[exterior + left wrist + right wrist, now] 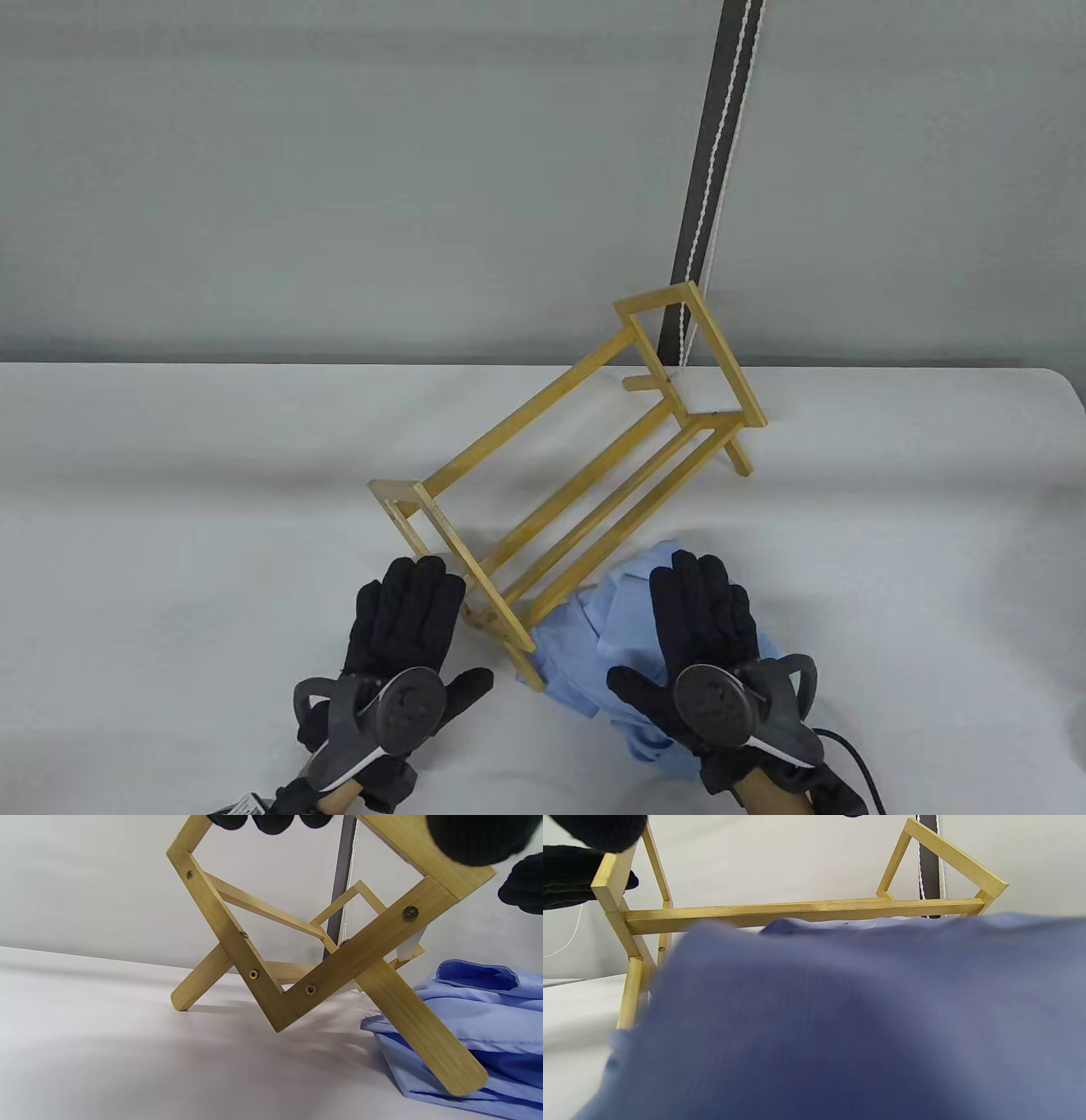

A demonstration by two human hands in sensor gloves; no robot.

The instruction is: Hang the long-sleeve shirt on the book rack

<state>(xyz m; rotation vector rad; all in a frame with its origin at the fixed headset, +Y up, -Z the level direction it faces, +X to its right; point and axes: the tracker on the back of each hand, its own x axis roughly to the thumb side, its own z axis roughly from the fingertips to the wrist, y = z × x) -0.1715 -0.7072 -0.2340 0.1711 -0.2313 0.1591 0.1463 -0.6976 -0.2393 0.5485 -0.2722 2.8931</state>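
Rack: light yellow wooden slatted book rack (pixel 577 475) stands on the white-covered table (pixel 170 509), set diagonally; near end frame towards the hands, far end frame by the grey wall's dark vertical strip (pixel 708 170); crossed legs rest on the cloth in the left wrist view (pixel 322 955).
Shirt: crumpled light blue long-sleeve shirt (pixel 628 628) lies on the table just beside the rack's near end, on its right; one rack leg touches the fabric (pixel 466 1027); no part hangs on the rack.
Left hand: black-gloved left hand (pixel 403 624) lies flat, fingers extended, fingertips at the rack's near end frame; grasps nothing visible.
Right hand: black-gloved right hand (pixel 704 632) rests spread on top of the shirt, fingers extended; palm presses fabric; no pinch visible.
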